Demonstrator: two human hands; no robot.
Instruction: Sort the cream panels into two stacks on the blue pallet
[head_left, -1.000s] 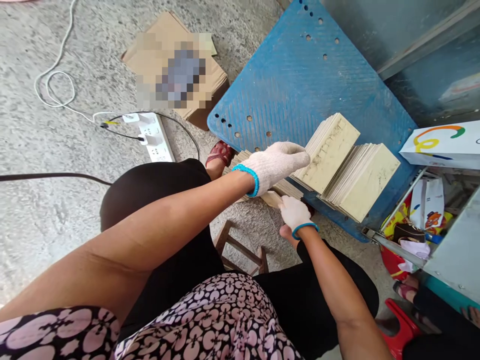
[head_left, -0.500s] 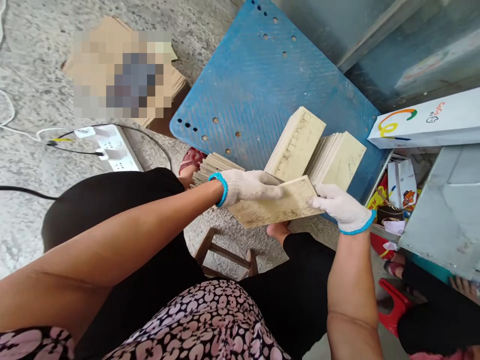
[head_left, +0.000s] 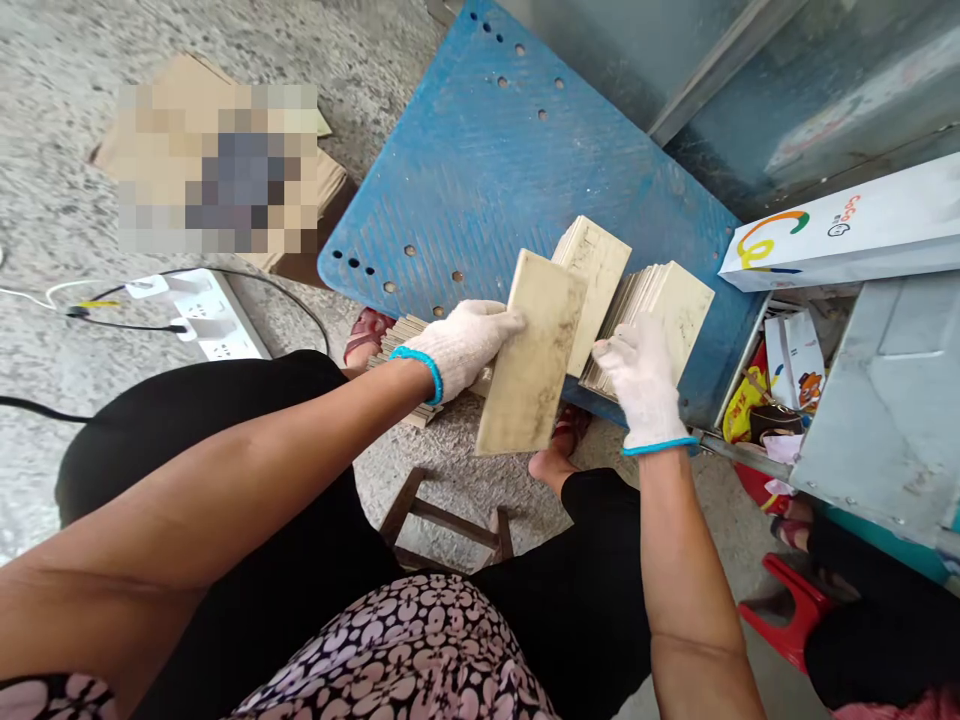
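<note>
My left hand, in a white knit glove with a blue cuff, grips a thin cream rectangular panel by its left edge. Dark smudges mark the panel's face, which is turned up toward me. Gloved the same way, my right hand is off the panel, its fingers partly bent and apart, over the near part of the right stack of panels. Beside that stands another stack of panels, partly hidden by the held one. A third stack sits behind my left wrist, mostly covered.
The stacks rest on a blue plastic board with holes. A white paper bag lies at the right, above an open drawer of packets. A power strip and cardboard are at left. Another person's leg shows lower right.
My right hand has let go of the panel and moved up over the right stack. In my left hand the panel has swung from lying crosswise to standing nearly lengthwise.
</note>
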